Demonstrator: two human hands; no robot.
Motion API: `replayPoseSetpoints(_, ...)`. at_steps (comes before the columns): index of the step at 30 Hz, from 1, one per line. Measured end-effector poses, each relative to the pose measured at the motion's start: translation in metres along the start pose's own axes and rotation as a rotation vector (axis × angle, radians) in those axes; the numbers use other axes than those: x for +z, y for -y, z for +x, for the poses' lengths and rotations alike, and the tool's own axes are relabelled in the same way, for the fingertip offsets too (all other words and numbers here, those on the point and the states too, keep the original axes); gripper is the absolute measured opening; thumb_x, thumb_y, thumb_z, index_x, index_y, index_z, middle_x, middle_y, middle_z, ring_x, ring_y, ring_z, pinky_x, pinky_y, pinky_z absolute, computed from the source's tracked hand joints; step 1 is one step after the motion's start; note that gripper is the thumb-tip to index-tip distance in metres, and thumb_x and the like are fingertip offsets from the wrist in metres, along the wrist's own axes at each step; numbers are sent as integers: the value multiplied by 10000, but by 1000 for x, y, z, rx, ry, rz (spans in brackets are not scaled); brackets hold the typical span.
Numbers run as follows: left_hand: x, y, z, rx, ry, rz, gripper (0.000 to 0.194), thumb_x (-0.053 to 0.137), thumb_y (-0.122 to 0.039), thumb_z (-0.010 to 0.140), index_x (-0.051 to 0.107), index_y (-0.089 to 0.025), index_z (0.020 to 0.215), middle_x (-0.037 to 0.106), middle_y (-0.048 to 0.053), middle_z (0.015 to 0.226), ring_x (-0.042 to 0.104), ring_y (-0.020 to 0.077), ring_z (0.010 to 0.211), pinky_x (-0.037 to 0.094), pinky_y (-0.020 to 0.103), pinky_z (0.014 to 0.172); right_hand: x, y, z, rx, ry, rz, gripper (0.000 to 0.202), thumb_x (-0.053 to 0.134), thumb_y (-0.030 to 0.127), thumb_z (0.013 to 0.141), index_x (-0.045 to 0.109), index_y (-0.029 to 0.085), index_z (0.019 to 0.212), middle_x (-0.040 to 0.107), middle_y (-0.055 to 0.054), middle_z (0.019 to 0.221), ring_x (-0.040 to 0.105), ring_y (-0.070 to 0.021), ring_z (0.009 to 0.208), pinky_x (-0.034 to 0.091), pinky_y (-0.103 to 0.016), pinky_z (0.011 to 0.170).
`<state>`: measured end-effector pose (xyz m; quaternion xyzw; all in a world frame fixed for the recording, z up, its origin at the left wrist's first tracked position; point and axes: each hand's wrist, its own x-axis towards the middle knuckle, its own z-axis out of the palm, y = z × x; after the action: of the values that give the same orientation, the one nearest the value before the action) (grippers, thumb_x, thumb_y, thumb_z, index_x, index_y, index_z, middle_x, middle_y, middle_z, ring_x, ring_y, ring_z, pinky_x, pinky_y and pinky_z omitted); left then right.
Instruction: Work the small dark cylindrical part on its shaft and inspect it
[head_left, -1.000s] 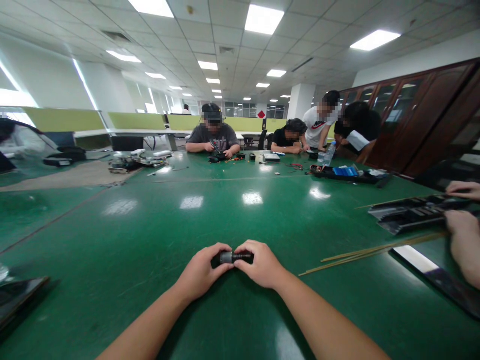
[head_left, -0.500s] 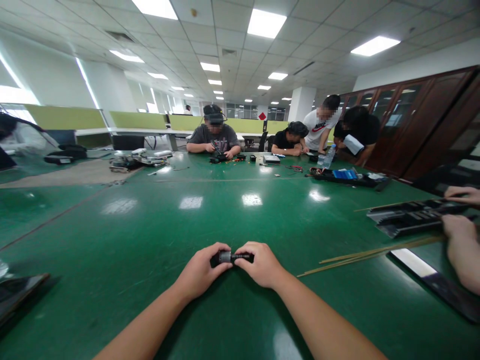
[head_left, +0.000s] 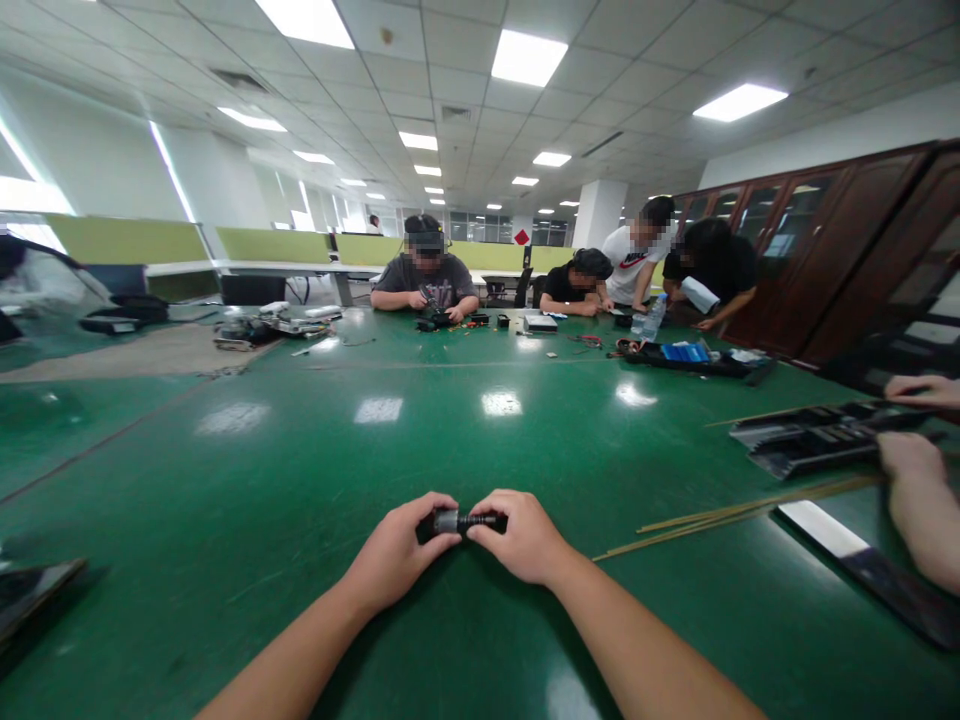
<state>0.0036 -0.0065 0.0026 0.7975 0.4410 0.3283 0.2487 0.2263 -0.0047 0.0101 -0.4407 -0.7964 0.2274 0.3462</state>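
Note:
Just above the green table (head_left: 300, 470), near the middle of the view, a small black and silver cylindrical part (head_left: 448, 521) lies crosswise between my hands. My left hand (head_left: 401, 550) is closed round its thicker left end. The thinner, ridged dark right end is pinched between the thumb and fingers of my right hand (head_left: 521, 535). Both ends are partly hidden by my fingers, and the fingertips of the two hands are a small gap apart.
At the right, a person's hands touch black metal rails (head_left: 817, 440). Thin brown rods (head_left: 697, 522) and a black and white flat panel (head_left: 862, 565) lie nearer. A dark object (head_left: 37, 595) sits at the left edge. People and parts line the far side.
The view has shifted slightly. Both hands keep their hold on the cylindrical part, and its visible middle shows only a very small change.

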Motion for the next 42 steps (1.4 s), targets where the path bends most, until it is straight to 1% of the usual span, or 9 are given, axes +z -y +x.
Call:
replayPoseSetpoints(5,-1,0,0,-2,5,9,269,675,-285,845,612,-283,1106,665,0,1054,609,201,965,449,306,872,-1,0,0,-10,2,-1,137,692,288,824,735,235,942,705,-15,898,628,-169,833,447,-269,776)
replayPoseSetpoints(11,-1,-2,1,9,-3,6,259,659,-292,847,618,-262,1101,669,20,1048,612,213,962,460,311,857,-3,0,-1,-9,0,-5,126,689,284,826,734,232,931,701,-15,896,622,-166,827,442,-271,779)
replayPoseSetpoints(19,-1,-3,1,3,2,-4,254,665,-293,855,608,-280,1102,662,-1,1047,608,198,963,453,302,863,-4,-1,-2,-2,-2,-12,127,685,291,828,733,236,932,697,-14,887,616,-165,811,442,-269,762)
replayPoseSetpoints(25,0,0,1,5,-2,10,269,667,-291,849,613,-273,1112,665,9,1059,611,207,972,458,310,869,-4,0,-2,-6,3,-14,121,680,287,832,731,231,926,697,-16,888,617,-164,811,441,-269,762)
replayPoseSetpoints(34,-2,-2,1,4,-12,-8,252,662,-286,852,612,-274,1098,663,-1,1039,612,197,957,462,301,860,-7,-1,-2,-17,-9,-23,115,679,278,830,730,227,920,694,-16,874,612,-162,805,437,-268,766)
replayPoseSetpoints(42,-2,-3,1,0,-16,-13,252,651,-295,853,616,-260,1100,667,17,1040,617,208,953,474,318,861,-9,0,-2,9,-8,-33,114,680,273,829,731,219,915,690,-22,856,609,-166,791,444,-274,759)
